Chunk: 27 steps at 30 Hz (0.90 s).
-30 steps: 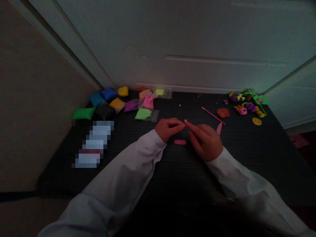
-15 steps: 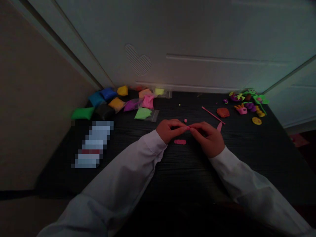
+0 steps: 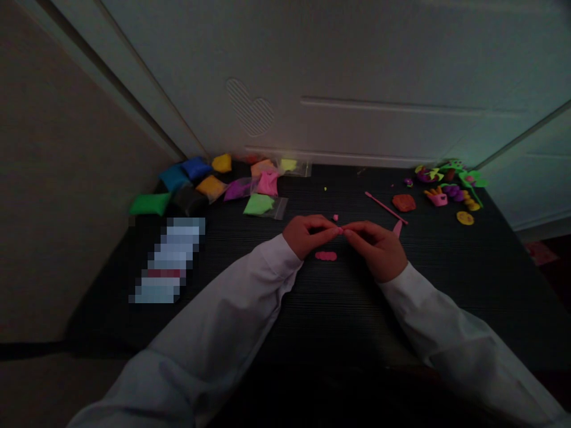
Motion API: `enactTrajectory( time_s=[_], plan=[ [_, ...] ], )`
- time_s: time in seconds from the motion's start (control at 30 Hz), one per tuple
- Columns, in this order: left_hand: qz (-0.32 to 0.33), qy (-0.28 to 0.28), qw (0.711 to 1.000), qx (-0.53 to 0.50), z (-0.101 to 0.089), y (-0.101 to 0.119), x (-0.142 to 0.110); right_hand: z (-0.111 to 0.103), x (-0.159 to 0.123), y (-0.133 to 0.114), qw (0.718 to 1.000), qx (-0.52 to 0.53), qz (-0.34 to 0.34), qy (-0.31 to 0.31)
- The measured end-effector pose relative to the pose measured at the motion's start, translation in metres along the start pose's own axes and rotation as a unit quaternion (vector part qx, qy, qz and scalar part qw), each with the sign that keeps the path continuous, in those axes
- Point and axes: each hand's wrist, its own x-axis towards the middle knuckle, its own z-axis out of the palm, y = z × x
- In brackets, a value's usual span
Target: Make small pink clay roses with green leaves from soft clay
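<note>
Between my two hands is a small piece of pink modelling clay [image 3: 340,230], pinched by the fingertips from both sides. My left hand [image 3: 307,236] is closed on its left side, thumb against forefinger. From the right, my right hand [image 3: 377,246] grips it the same way, and fingers partly hide it. Just below lies a flat pink strip of overlapping clay discs [image 3: 326,256] on the dark table. A tiny pink clay lump [image 3: 335,217] sits just beyond my fingertips. Beside my right hand are a thin pink stick tool [image 3: 386,208] and a pink clay knife [image 3: 397,229], partly covered.
Several bags of coloured clay, such as the light green bag [image 3: 259,205], lie at the back left. A blurred-out phone-like rectangle [image 3: 172,258] is at left. A reddish clay slab [image 3: 404,203] and finished figures, including a pink pot [image 3: 438,199], stand at right. A white panel [image 3: 285,71] rises behind.
My hands stay almost in place, still pinching the pink clay. A little more of it shows between my fingertips; my right fingers have shifted slightly.
</note>
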Motion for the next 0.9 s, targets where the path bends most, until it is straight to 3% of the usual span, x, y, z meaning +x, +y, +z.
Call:
enactTrajectory(
  time_s=[0.53,0.9],
  plan=[
    [-0.001,0.009,1.0,0.02,0.0013,-0.0001,-0.0005,0.0015,-0.0009,0.0004,1.0,0.008,0.005,0.026],
    [0.007,0.007,1.0,0.013,0.0016,-0.0015,0.0001,0.0029,-0.0013,-0.0029,1.0,0.024,0.009,0.004]
  ],
)
